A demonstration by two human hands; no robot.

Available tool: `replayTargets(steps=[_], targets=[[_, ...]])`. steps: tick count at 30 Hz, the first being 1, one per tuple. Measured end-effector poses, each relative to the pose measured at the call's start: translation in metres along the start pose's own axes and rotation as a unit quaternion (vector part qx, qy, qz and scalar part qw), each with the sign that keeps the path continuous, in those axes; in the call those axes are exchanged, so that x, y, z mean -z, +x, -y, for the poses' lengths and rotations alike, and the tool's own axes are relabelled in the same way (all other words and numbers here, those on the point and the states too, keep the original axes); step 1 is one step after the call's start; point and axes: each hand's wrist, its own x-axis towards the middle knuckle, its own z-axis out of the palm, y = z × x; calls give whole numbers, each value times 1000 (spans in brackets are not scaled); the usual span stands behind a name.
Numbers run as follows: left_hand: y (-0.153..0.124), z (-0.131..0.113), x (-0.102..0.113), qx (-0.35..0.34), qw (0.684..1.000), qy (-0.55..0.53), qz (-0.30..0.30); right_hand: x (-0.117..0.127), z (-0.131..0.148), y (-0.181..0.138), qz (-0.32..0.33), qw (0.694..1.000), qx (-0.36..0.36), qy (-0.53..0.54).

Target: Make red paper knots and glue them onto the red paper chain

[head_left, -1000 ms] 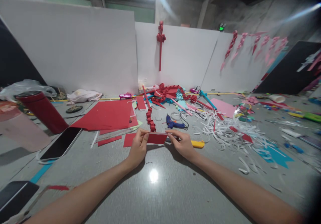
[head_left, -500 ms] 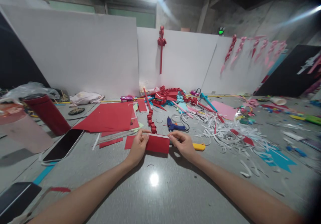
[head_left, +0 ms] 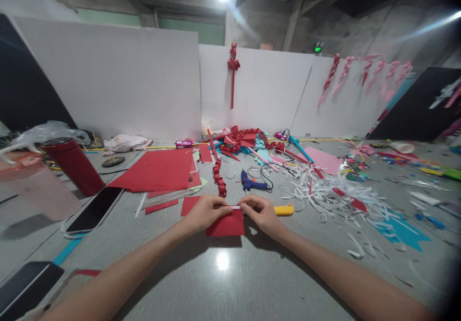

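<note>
A small red sheet of paper (head_left: 225,228) is held up off the table, with a narrow white strip (head_left: 236,207) along its top edge. My left hand (head_left: 205,211) pinches that top edge, thumb and fingers closed over it and hiding part of the strip. At the right corner, my right hand (head_left: 262,211) has its fingertips closed on the same edge; how much of the strip they grip is hidden. Another red paper piece (head_left: 189,206) lies behind my left hand. A yellow-handled cutter (head_left: 284,210) rests beside my right hand.
Beyond my hands lie a blue glue gun (head_left: 254,182) and a red folded paper chain (head_left: 219,179). White paper scraps (head_left: 324,196) spread to the right. Leftward are large red sheets (head_left: 158,167), a phone (head_left: 95,210), a red tumbler (head_left: 77,167) and a pink cup (head_left: 39,186).
The held red paper has come lower and closer to me. My left hand has slid right along its top edge, nearer my right hand, covering more of the white strip.
</note>
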Motion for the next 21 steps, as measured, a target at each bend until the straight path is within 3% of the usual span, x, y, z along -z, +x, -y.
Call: replayTargets(steps=[5,9,11,16,21], targets=[[0,1,8,28,996,-33,74,-1,8,0,1,998,-21,65],[-4,-4,9,20,990,6,137,-1,10,-2,3,988,-52,145],[-6,-10,10,6,990,43,136,-2,11,-3,8,980,-73,186],[-12,-26,12,-67,992,81,68,-5,14,-5,27,969,-100,224],[-15,-31,-3,-72,992,8,101,-9,18,-10,38,974,-97,201]])
